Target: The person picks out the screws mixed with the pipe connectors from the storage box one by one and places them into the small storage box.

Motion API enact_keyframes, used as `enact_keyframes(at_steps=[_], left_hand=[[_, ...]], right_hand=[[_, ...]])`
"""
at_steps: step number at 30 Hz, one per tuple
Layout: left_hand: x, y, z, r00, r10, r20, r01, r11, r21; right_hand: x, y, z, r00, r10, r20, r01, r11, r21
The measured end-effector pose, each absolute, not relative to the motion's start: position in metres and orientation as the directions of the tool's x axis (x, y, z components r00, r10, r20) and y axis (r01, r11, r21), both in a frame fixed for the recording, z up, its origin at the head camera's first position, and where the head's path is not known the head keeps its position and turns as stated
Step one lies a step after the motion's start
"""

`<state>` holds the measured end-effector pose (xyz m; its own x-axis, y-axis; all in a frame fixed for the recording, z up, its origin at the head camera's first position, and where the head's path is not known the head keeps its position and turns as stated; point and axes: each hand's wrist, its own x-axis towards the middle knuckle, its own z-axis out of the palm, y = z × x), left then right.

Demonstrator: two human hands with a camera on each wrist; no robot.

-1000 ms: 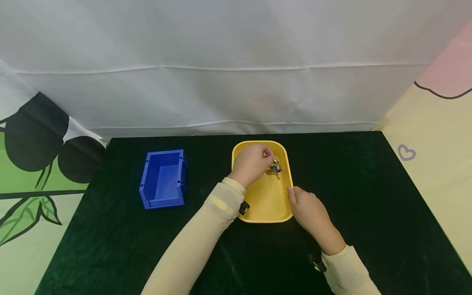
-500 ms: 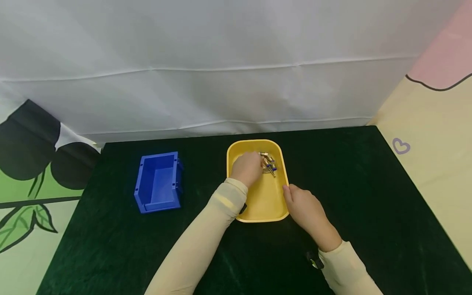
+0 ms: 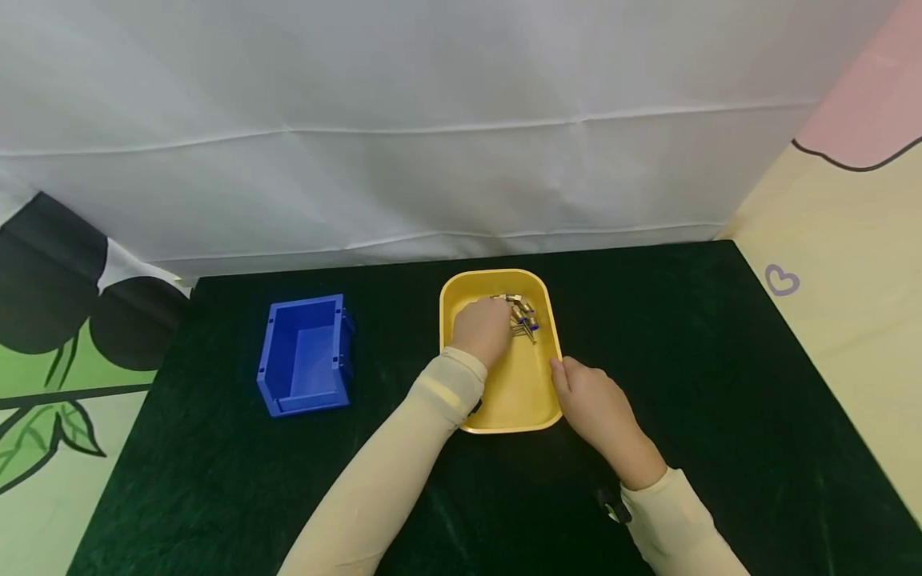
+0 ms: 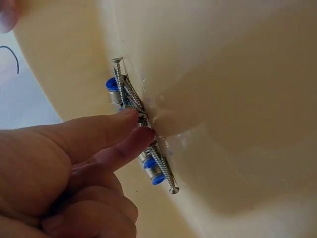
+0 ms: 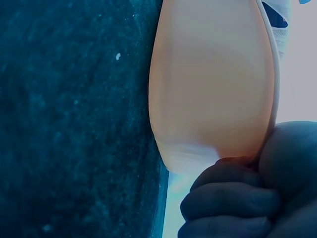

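A shallow yellow tray [image 3: 515, 404] lies on the dark green tabletop, with metal screws and push-in fittings gathered in its far right part. My left hand [image 3: 484, 330] reaches down into it and covers some of them in the head view. In the left wrist view, thumb and index fingertips pinch at a screw [image 4: 141, 118] in the middle of the pile. Around them lie other long screws [image 4: 166, 171] and several fittings with blue collars [image 4: 113, 85]. My right hand [image 3: 596, 408] grips the tray's near right rim, thumb on top and fingers curled outside below it.
To the left stands a blue open-front bin [image 3: 310, 360] with nothing visible in it. The green tabletop [image 3: 691, 336] ends at the back against a white cloth backdrop [image 3: 432, 184]. Printed cloth hangs at both sides.
My left hand has lowered from above the pile into the tray, and a brass fitting now shows beside the fingers. The right hand keeps its grip on the rim. The view has shifted slightly.
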<state>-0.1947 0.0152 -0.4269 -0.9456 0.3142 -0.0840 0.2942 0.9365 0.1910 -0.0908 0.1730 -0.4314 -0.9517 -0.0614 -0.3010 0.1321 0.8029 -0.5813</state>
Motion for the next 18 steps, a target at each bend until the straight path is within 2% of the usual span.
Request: enact_keyframes(at_steps=[10, 18], left_hand=[[-0.1977, 0.0166, -0.4287, -0.948, 0.307, -0.083, 0.287, 0.939, 0.192], [-0.2036, 0.0153, -0.4332, -0.950, 0.271, -0.154, 0.215, 0.927, 0.306]], right_hand=[[-0.0909, 0.1732, -0.4297, -0.955, -0.060, -0.291, 0.126, 0.806, -0.578], [-0.0907, 0.1720, -0.4304, -0.952, -0.046, -0.301, 0.144, 0.802, -0.580]])
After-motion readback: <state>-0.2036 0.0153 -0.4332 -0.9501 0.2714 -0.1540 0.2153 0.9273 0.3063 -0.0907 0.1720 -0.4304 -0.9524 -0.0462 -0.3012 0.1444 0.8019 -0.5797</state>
